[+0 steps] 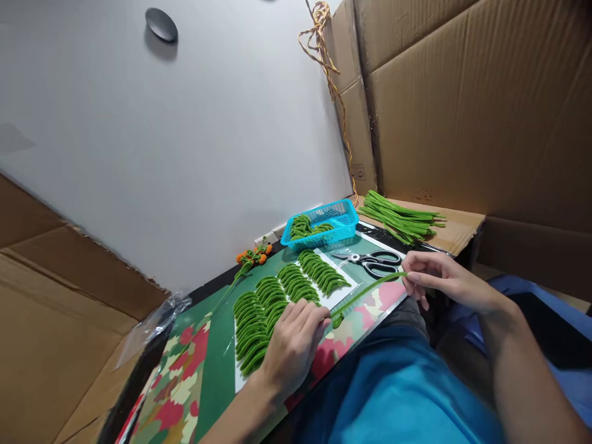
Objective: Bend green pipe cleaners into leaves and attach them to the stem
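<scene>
A long green pipe cleaner [365, 291] stretches between my two hands above the front edge of the table. My left hand [296, 339] has its fingers closed around the lower left end. At the other end, my right hand [435, 279] pinches the tip between thumb and fingers. A small green piece [337, 320] lies just beside my left fingertips. Several columns of short curved green pieces [250, 327] are laid on a white sheet [348, 277], partly covered by my left hand. Black-handled scissors [370, 259] rest near my right hand, blades pointing left.
Behind the sheet, a blue basket [345, 231] contains more curved green pieces. A bundle of uncut green stems [400, 217] lies at the right. An orange-flowered green stem [247, 265] lies at left, near a clear plastic bag [157, 320]. Cardboard walls [462, 111] stand beside the table.
</scene>
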The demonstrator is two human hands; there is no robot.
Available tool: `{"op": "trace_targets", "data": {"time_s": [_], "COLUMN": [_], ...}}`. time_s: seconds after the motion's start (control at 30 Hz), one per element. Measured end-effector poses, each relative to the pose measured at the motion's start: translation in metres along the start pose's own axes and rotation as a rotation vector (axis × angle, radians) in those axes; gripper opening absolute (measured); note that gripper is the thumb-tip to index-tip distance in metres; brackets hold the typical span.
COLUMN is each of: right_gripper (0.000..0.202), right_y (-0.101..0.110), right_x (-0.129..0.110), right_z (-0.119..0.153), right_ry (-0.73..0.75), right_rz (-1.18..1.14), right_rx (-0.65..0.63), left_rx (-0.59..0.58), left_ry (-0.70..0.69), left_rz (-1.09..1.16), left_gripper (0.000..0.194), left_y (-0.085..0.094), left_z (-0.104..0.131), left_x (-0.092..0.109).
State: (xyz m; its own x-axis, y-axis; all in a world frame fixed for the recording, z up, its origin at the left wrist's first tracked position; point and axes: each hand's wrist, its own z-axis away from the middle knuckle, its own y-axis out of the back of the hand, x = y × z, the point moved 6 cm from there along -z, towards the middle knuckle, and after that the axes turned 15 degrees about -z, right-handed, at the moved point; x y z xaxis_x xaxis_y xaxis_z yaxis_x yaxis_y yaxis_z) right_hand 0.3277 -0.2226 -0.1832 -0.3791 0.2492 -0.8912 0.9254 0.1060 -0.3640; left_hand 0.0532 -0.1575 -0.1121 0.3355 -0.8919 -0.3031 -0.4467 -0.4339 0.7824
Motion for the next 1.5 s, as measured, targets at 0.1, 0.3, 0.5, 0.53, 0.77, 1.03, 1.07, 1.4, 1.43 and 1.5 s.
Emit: {"op": "trace_targets", "data": {"time_s": [0.1, 0.3, 0.5, 0.53, 0.77, 1.03, 1.07, 1.4, 1.43, 1.5], "right_gripper": [0.028, 0.032, 0.023, 0.022, 0.014, 0.015, 0.016, 0.005, 0.005, 0.005], "right_y": [0.001, -0.021, -0.080, -0.091, -0.134, -0.117, -0.115, -0.105, -0.105, -0.105], "right_x": [-0.005, 0.007, 0.028, 0.033, 0.061, 0.060, 0.058, 0.050, 0.050, 0.051], "right_z": [-0.008, -0.027, -0.037, -0.037, -0.032, -0.029, -0.030, -0.024, -0.023, -0.022], "right_ry": [0.119, 0.192, 0.150, 0.129, 0.073, 0.164, 0.169, 0.375, 0.408, 0.458], "right_rz": [-0.107, -0.389, -0.412, -0.358, -0.230, -0.204, -0.204, -0.274, -0.268, -0.252], "right_rx": [0.161, 0.389, 0.199, 0.143, 0.031, 0.229, 0.232, 0.371, 0.385, 0.378], "left_rx": [-0.004, -0.066, 0.020, 0.047, -0.001, -0.127, -0.156, -0.289, -0.324, -0.400], "left_ry": [0.104, 0.458, 0.812, 0.829, 0.822, 0.698, 0.683, 0.725, 0.721, 0.676], "left_rz": [0.123, 0.480, 0.818, 0.878, 1.320, 1.433, 1.448, 1.714, 1.757, 1.821], "left_gripper": [0.013, 0.021, 0.026, 0.027, 0.037, 0.047, 0.048, 0.046, 0.045, 0.045], "left_y": [-0.006, -0.024, -0.035, -0.035, -0.046, -0.049, -0.049, -0.053, -0.054, -0.055], "left_z": [0.003, 0.011, 0.018, 0.017, 0.016, 0.016, 0.016, 0.019, 0.019, 0.020], "left_x": [-0.008, -0.034, -0.047, -0.047, -0.024, -0.013, -0.011, 0.001, 0.003, 0.007]}}
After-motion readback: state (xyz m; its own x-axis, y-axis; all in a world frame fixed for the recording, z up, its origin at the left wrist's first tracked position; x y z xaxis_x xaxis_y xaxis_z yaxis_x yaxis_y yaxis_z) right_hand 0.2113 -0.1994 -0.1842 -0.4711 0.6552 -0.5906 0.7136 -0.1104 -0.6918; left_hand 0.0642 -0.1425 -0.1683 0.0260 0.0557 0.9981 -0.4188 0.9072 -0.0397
